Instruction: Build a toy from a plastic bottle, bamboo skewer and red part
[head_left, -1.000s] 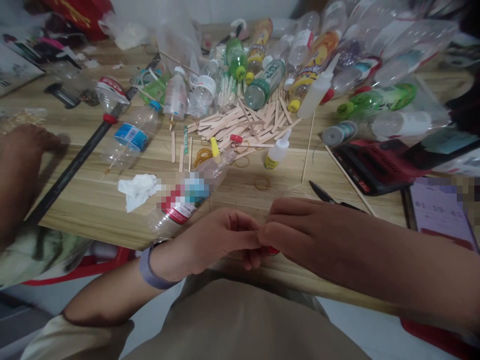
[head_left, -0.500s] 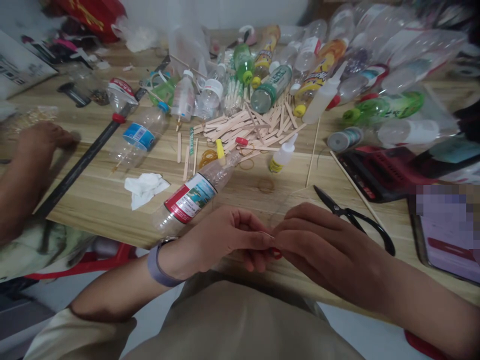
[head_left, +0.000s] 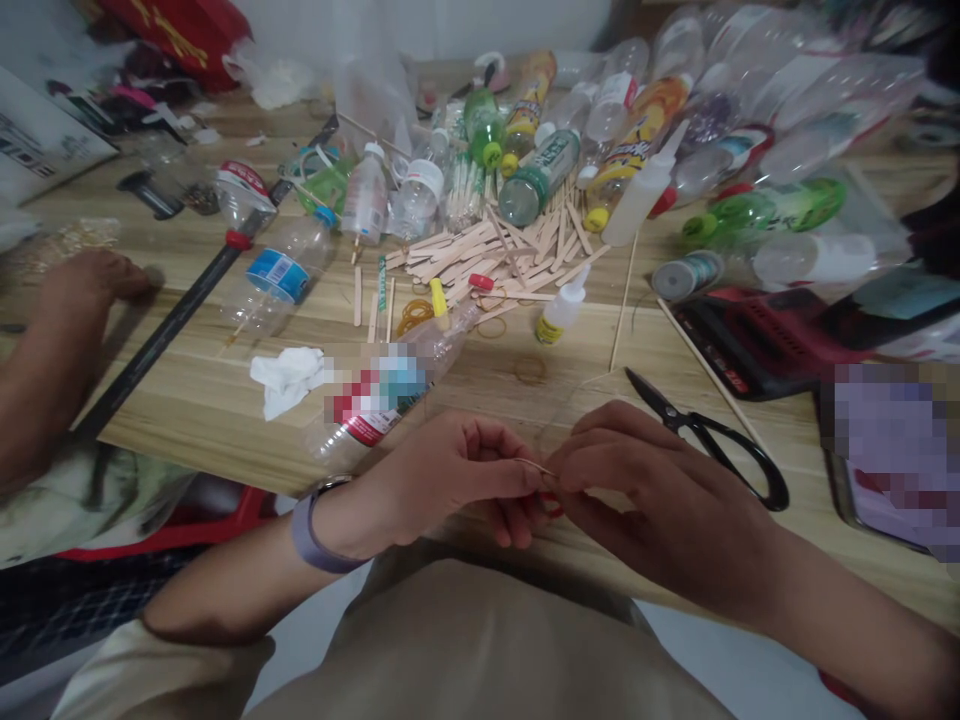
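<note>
My left hand (head_left: 480,475) is closed, thumb and forefinger pinching a thin tan strand (head_left: 536,466) that bridges to my right hand (head_left: 637,480). The right fingertips are pinched on the strand's other end. Just below, a small red ring (head_left: 553,505) shows between the hands; which fingers hold it is unclear. Beyond my left wrist lies a clear plastic bottle (head_left: 337,440) with a red cap, on its side. Black-handled scissors (head_left: 690,422) rest past my right hand, blades together.
Wooden sticks (head_left: 517,240), several plastic bottles and a small glue bottle (head_left: 561,312) spread across the table's back. A phone (head_left: 847,500) lies at the right. At the left, another person's hand (head_left: 90,290) rests near a dark tube (head_left: 165,335) and a crumpled tissue (head_left: 289,380).
My right fingers have lifted and curled slightly, so more of the strand shows between my hands. My left hand has stayed almost in place.
</note>
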